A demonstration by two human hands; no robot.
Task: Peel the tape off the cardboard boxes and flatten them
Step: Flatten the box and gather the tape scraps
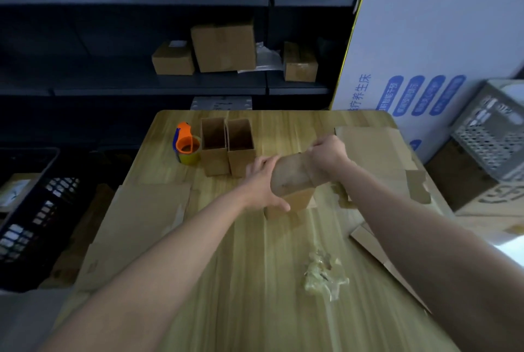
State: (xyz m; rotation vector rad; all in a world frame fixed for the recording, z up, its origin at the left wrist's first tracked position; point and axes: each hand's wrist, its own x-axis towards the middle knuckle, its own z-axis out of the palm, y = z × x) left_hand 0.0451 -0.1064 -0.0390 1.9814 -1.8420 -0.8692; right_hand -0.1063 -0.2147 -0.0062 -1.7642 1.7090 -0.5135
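Off the table's (226,280) left edge sits a black crate (25,209), with flat cardboard (136,226) lying beside it. Farther back stand an orange tape dispenser (185,144) and two open boxes (226,150), touching side by side, just behind the hands. At the centre, the left hand (262,184) wraps thumb and fingers round the box (292,178), which rests tilted on the table. The right hand (326,153) curls tightly over its far upper end; whether it pinches tape or cardboard is too blurred to tell. A tape wad (323,275) lies nearer. More flattened cardboard (377,153) lies right, below a white carton (425,39) and grey crate (493,136).
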